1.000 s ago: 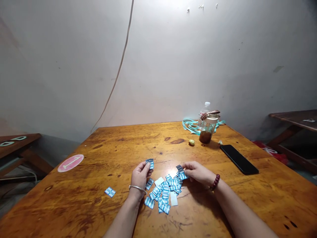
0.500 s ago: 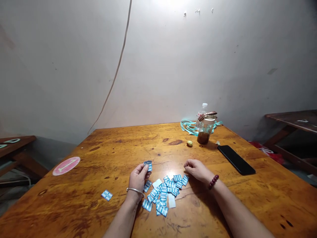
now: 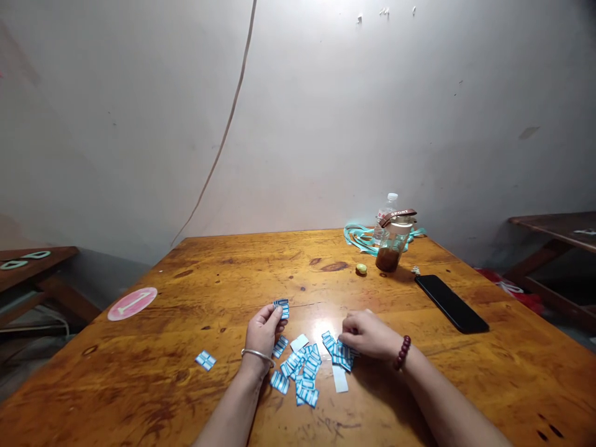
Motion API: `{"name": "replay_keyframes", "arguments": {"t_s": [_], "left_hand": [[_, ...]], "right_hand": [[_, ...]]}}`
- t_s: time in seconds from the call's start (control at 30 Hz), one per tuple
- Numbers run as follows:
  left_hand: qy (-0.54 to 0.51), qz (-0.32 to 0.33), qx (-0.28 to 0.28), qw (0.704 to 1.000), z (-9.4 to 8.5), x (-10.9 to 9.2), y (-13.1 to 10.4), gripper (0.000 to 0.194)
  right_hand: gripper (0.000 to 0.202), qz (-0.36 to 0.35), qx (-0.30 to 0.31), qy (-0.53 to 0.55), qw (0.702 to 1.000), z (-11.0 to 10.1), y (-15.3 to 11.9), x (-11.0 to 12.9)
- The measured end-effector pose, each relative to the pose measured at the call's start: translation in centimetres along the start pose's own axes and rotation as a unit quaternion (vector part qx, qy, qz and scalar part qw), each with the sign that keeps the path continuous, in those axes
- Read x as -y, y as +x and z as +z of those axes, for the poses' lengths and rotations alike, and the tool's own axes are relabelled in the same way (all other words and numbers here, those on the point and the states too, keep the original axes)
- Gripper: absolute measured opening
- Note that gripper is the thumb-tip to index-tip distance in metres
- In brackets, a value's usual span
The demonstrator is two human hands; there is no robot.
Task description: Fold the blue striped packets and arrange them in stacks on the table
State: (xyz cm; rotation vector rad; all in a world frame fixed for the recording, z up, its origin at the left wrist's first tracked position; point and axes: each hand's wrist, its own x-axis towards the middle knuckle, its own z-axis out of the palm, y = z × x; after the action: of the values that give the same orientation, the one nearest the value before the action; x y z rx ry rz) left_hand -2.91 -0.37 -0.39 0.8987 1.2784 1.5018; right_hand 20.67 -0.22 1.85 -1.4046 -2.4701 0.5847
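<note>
Between the thumb and fingers of my left hand [image 3: 263,329] are a few small blue-and-white cards [image 3: 282,308], held just above the table. A loose pile of similar cards [image 3: 305,369] lies between my hands, some overlapping and a couple with plain pale sides up. My right hand [image 3: 370,335] rests over the pile's right part, fingers curled down and touching cards [image 3: 342,357] there; whether it grips one is hidden. One single card [image 3: 205,360] lies apart, left of my left wrist.
On the wooden table [image 3: 242,267] are a black phone [image 3: 451,303] at right, a drink bottle [image 3: 391,245], a clear plastic bottle [image 3: 390,202], a turquoise strap [image 3: 356,237] and a small yellowish object [image 3: 361,269]. A pink round sticker [image 3: 133,303] is at left.
My right hand has come down and leftward onto the pile. Cards on the right side have shifted, opening a gap in the pile. My left hand still holds its cards.
</note>
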Motion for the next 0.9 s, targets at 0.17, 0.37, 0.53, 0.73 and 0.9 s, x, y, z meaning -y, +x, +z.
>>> {"name": "replay_keyframes", "arguments": {"t_s": [0.17,0.37,0.53,0.73,0.9], "left_hand": [[0.000,-0.009,0.005,1.000,-0.1,0.1,0.0,0.026],[-0.007,-0.006,0.009,1.000,-0.2,0.2,0.0,0.026],[-0.003,0.002,-0.002,1.000,-0.2,-0.1,0.0,0.029],[-0.001,0.004,0.002,1.000,-0.2,0.1,0.1,0.028],[0.000,0.007,0.012,1.000,-0.4,0.4,0.3,0.025]], "right_hand": [[0.022,0.052,-0.009,0.029,0.998,-0.5,-0.2,-1.2],[0.009,0.039,-0.006,0.101,0.994,1.4,0.2,-0.2],[0.006,0.105,-0.070,0.295,0.947,2.0,1.2,-1.7],[0.009,0.126,-0.045,0.368,0.920,1.5,1.4,-3.0],[0.013,0.132,-0.039,0.395,0.908,1.0,0.9,-3.1]]}}
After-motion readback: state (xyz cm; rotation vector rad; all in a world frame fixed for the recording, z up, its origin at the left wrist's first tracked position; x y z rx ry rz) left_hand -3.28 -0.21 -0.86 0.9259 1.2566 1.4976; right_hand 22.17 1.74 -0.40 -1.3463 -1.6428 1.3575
